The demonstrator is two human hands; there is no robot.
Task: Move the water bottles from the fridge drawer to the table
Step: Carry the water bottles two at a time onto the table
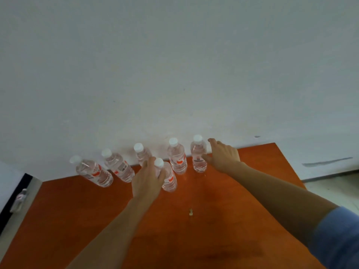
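Note:
Several clear water bottles with white caps and red labels stand on the orange table (194,239), most in a row along the wall. My left hand (147,179) grips the neck of the front bottle (170,179), which stands a little nearer than the row. My right hand (223,156) reaches to the rightmost bottle (199,156). Its thumb touches the bottle's side and its fingers are relaxed and spread beside it. The fridge drawer is out of view.
A white wall (174,65) rises right behind the bottles. A small pale scrap (191,212) lies mid-table. At the left edge, a dark frame with a grey strip and a small handle (20,199) borders the table. Pale floor (334,191) shows past the right edge.

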